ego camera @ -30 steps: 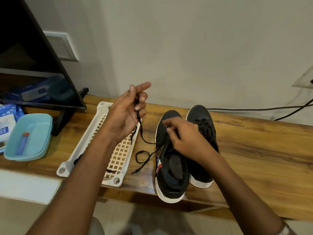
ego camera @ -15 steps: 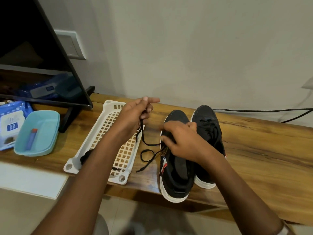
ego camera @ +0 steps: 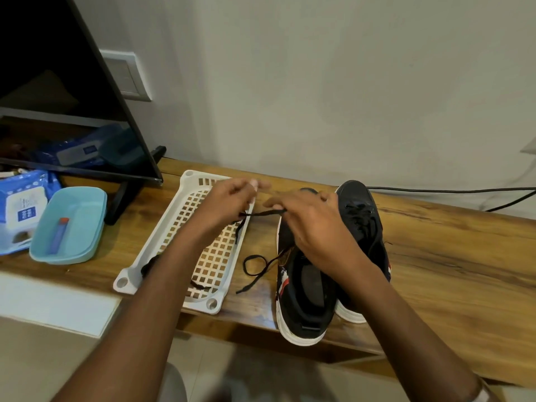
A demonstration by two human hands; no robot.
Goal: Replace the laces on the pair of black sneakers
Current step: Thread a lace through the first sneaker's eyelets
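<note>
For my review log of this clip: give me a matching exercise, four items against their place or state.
Items:
1. black lace
2. right sneaker
3. white basket
4. teal dish

States:
A. laced
B. holds a small blue tube
C. stretched between both hands
D. lies flat, left of the shoes

Pairs: 1-C, 2-A, 3-D, 4-B

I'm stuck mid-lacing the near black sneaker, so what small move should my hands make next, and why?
Probably keep drawing the black flat shoelace leftward with the left hand while the right hand steadies the near black sneaker. One stretch runs taut between the hands, but a slack loop lies on the wooden table beside the white plastic lattice tray.
</note>
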